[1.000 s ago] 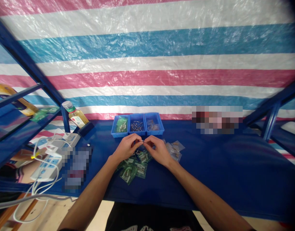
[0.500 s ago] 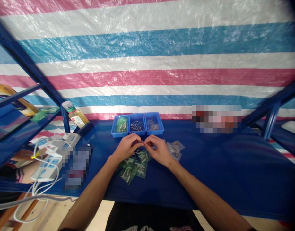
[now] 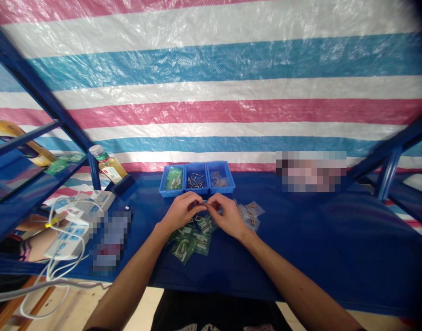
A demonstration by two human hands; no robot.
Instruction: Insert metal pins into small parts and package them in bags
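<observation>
My left hand [image 3: 181, 213] and my right hand [image 3: 226, 215] meet above the blue cloth, with their fingertips together on a small metal pin [image 3: 205, 202]. The pin is tiny and partly hidden by my fingers. Under my hands lies a loose pile of small green-tinted plastic bags [image 3: 187, 243] holding metal parts. Clear bags of metal parts [image 3: 250, 216] sit just beyond my right hand. A blue three-compartment tray [image 3: 197, 172] stands ahead of my hands, with metal pins [image 3: 196, 180] in its middle compartment and a green bag [image 3: 174, 178] in its left one.
The blue cloth-covered table [image 3: 300, 239] spans the view. On the left are a white power strip [image 3: 68, 241] with cables and a bottle of yellow liquid [image 3: 109, 168]. Blue metal shelf posts [image 3: 386, 172] and a striped tarp [image 3: 211, 101] stand behind. Pixelated patches cover some objects.
My fingertips shift only slightly around the small pin. The hands stay together above the bags, and nothing else visibly moves.
</observation>
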